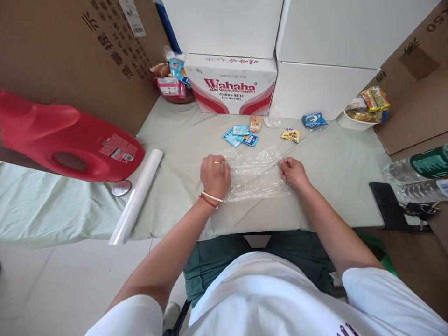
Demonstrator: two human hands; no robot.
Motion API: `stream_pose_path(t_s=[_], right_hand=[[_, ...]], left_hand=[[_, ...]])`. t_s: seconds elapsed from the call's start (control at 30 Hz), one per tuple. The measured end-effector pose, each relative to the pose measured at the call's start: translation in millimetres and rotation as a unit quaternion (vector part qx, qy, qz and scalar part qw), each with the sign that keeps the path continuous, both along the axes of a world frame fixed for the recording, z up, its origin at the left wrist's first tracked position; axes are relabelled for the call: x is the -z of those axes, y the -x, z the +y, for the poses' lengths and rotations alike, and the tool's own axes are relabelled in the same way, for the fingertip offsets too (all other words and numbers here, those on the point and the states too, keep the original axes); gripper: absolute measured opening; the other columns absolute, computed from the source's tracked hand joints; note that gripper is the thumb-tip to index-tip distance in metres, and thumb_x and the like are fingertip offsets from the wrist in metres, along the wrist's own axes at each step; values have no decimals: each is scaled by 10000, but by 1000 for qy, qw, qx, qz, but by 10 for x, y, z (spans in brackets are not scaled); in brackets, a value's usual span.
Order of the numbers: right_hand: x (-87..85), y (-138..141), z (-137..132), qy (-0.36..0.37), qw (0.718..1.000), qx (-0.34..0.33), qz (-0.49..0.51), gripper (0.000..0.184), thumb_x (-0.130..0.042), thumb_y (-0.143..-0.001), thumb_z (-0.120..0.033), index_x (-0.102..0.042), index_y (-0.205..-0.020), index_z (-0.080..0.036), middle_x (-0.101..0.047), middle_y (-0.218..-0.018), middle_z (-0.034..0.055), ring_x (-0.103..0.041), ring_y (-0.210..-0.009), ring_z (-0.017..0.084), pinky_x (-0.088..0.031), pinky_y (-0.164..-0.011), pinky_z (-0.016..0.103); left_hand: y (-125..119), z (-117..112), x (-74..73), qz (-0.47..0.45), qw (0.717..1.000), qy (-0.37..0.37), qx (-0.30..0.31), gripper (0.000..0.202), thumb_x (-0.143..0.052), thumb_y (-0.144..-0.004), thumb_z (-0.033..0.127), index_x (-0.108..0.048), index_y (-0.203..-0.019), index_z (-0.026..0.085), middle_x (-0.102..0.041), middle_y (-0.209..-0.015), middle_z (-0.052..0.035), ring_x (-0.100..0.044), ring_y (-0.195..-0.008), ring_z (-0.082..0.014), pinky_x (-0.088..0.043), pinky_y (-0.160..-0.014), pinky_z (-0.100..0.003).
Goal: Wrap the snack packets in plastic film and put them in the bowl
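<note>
- Both hands are busy at the middle of the cloth-covered desk (343, 182), a clear plastic sheet (257, 179) spread between them.
- Left hand (215, 177): curled into a near-fist over the sheet's left edge, gripping there, its fingertips mostly hidden from me.
- And the right hand (293, 172), narrow, pinches the sheet's right edge between thumb and fingers; a taut crease runs across from hand to hand.
- The sheet's near edge sits short of the desk's front, leaving a strip of covered desk before the lap.
- Off to the left, a fair stretch of desk runs to the slanted white roll (136, 198), whose near end reaches the front edge.
- Beyond the roll, the big red jug (73, 140), with a small round disc (121, 188) just beside it.
- Tighter at the back! Blue packets (241, 135) lie near the sheet's far edge, a small wrapped bun (255, 124) behind them and the Wahaha box (231, 88) walling that side.
- A yellow packet (290, 135) lies beyond the right hand.
- Widest room is to the right: desk all the way to the black phone (388, 205) near the right edge.
</note>
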State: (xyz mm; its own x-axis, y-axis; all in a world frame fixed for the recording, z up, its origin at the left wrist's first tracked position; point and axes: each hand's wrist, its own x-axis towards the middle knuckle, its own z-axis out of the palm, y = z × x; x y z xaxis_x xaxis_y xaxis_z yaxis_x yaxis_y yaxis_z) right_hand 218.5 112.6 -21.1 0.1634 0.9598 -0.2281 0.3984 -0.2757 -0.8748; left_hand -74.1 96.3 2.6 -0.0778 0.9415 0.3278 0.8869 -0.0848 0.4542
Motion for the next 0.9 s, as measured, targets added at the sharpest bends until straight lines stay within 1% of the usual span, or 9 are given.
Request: stream_pose_path(t_s=[0.1,0.2,0.33,0.47,0.6,0.67,0.77,0.83,0.9], right_hand=[[-29,-35,-17,-2,1000,-3,-28,177,-551,-927,-387,-572,-843,-233,-590,-636,-33,-482,-483,129,-381,-530,265],[-122,-196,-31,13,989,-20,-145,149,-573,-905,-341,-623,-827,-225,-660,-727,22,-568,-630,174,-413,-620,287],[-318,-236,85,-70,944,-32,-321,171,-548,-917,-278,-700,-938,-204,-704,-985,120,-617,-889,263,-464,-798,365],[-406,244,381,-193,893,-186,-361,347,-580,-967,-366,-698,-1232,-176,-674,-1229,185,-527,-1201,358,-435,-1013,471],[-366,585,822,-82,888,-306,-333,258,-696,-899,-274,-729,-1137,-178,-721,-1051,125,-581,-1099,305,-454,-972,407],[-338,494,1048,-74,916,-272,-286,117,-656,-906,-202,-736,-981,-163,-703,-905,67,-615,-946,229,-454,-944,361],[-329,146,1184,-165,943,-102,-270,145,-625,-911,-210,-707,-1004,-134,-658,-876,33,-620,-910,195,-455,-946,378],[-355,-97,993,-201,948,-26,-244,191,-596,-954,-303,-683,-1031,-151,-655,-908,38,-636,-932,197,-479,-907,369],[-369,-268,564,-160,968,23,-190,265,-552,-995,-426,-657,-972,-184,-660,-877,42,-658,-839,191,-508,-785,331]], left_hand=[[-96,-73,52,101,984,50,141,383,-410,-1036,392,-679,-1217,188,-680,-1314,-184,-559,-1337,-322,-389,-1141,-523],[-106,-102,181,144,972,132,135,538,-362,-1046,427,-526,-1509,207,-455,-1647,-163,-370,-1547,-322,-233,-1250,-627],[-81,-127,291,176,963,161,128,634,-277,-1057,525,-359,-1635,278,-245,-1756,-97,-211,-1628,-300,-87,-1264,-718],[-88,-137,283,190,958,171,130,668,-255,-1048,597,-338,-1646,312,-209,-1767,-69,-130,-1648,-301,-71,-1253,-747],[-75,-133,251,182,957,185,131,686,-245,-1045,613,-328,-1650,302,-191,-1769,-87,-146,-1645,-310,-44,-1244,-763],[-54,-121,233,165,958,193,136,728,-232,-1041,623,-283,-1667,255,-182,-1768,-108,-159,-1642,-309,-23,-1252,-750],[-22,-90,218,134,958,212,138,785,-205,-1038,626,-197,-1687,184,-157,-1770,-121,-143,-1646,-307,1,-1273,-714],[-16,-77,213,125,958,224,129,768,-184,-1047,584,-180,-1688,163,-149,-1771,-123,-137,-1648,-302,13,-1281,-694],[-26,-79,212,123,959,226,116,741,-167,-1054,540,-188,-1686,154,-153,-1769,-125,-140,-1648,-292,15,-1284,-686]])
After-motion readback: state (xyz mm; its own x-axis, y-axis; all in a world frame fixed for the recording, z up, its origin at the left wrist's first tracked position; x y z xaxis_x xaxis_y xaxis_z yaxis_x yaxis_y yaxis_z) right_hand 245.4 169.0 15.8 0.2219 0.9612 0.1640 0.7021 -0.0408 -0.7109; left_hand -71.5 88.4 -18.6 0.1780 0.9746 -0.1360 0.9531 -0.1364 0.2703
